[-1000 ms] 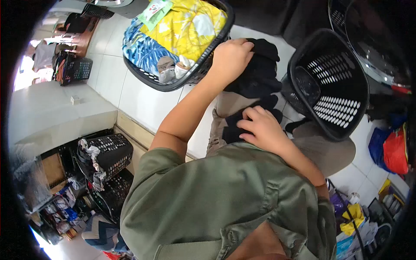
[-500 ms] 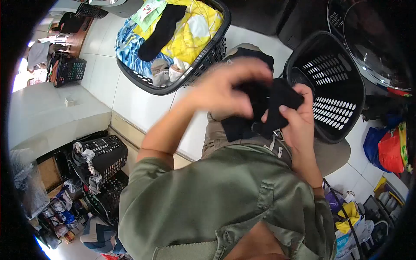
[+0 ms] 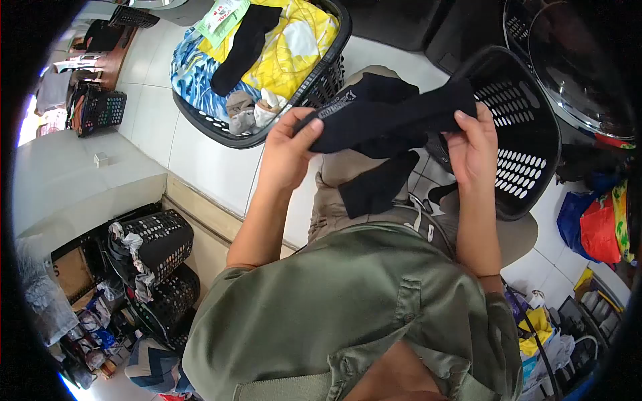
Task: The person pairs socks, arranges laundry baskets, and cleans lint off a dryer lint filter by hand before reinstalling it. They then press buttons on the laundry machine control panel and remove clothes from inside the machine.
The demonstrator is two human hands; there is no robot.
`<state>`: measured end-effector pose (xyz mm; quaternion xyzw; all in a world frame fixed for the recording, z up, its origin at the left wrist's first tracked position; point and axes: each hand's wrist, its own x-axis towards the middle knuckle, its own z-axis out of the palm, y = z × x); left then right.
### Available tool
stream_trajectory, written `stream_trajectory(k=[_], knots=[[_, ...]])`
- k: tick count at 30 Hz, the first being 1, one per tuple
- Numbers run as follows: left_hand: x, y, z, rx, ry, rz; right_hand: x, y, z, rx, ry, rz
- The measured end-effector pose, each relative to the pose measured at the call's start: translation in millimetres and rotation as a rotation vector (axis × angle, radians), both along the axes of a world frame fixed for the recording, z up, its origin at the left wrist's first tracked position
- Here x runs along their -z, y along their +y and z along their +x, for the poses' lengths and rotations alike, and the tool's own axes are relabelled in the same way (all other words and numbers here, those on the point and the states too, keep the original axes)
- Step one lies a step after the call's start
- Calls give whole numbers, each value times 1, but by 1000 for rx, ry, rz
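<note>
A black sock (image 3: 401, 120) with grey lettering near one end is stretched level above my lap. My left hand (image 3: 289, 144) pinches its lettered end, and my right hand (image 3: 473, 144) grips the other end; both hands are closed. Another black sock (image 3: 380, 186) lies on my thigh below it. More black cloth (image 3: 384, 87) rests on my knee, partly behind the held sock. Beyond my left hand stands a black laundry basket (image 3: 254, 139) with yellow and blue-white cloth, a black sock (image 3: 246, 50), a small rolled grey-and-white bundle (image 3: 249, 112) and a green packet (image 3: 223, 21).
A second black basket (image 3: 528, 127) leans by my right knee, near a round machine door (image 3: 582, 73). Stacked dark baskets (image 3: 157, 244) stand at the left beside a low ledge (image 3: 87, 174). Red and blue bags (image 3: 598, 227) lie at the right.
My left hand has moved left and now grips one end of the sock. The sock, bunched in my right hand before, is now drawn out between both hands and raised.
</note>
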<state>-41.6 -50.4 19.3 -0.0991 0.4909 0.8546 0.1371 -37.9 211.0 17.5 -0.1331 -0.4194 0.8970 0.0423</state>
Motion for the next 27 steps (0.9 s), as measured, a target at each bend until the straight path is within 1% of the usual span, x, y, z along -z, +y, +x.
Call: stream_trajectory(k=[1,2,6,8,9,11,12,14,15,16,17,18,19,20,21,23,25,27], knots=[[-1,-2,-5,-66,-7,-9,8,-1,-6,-29,25,6],[1,-4,-8,-82,2,-35,11,-3,-12,-38,-2,8],[7,-7,-12,-81,48,-65,13,-6,-22,-22,9,68],[10,-5,-11,-115,86,-160,16,1,-21,-93,6,175],[11,-6,-11,-118,85,-162,18,4,-21,-127,5,228],[14,-7,-12,-156,102,-214,20,6,-21,-149,-3,231],[16,-7,-13,-156,101,-212,20,6,-22,-149,34,199],[20,-9,-15,-283,373,-259,15,3,-24,-144,68,167],[16,-13,-15,-240,420,-236,12,-3,-29,-103,107,146],[12,-9,-18,-252,408,-273,11,-6,-34,-63,145,125],[9,-7,-22,-266,398,-309,18,-4,-41,-73,172,131],[10,-5,-24,-262,400,-309,23,-6,-50,-63,169,203],[13,-4,-26,-189,313,-369,27,-9,-56,-52,168,276],[18,-4,-29,-115,228,-427,34,-7,-57,-107,65,396],[38,-9,-28,-23,449,-861,39,-6,-55,-182,-83,625],[49,-11,-20,198,626,-1310,56,-1,-50,-491,-199,884],[50,-6,-15,185,588,-1260,53,-6,-44,-513,-230,903],[43,-2,-12,155,630,-1413,50,-8,-41,-261,-390,476]])
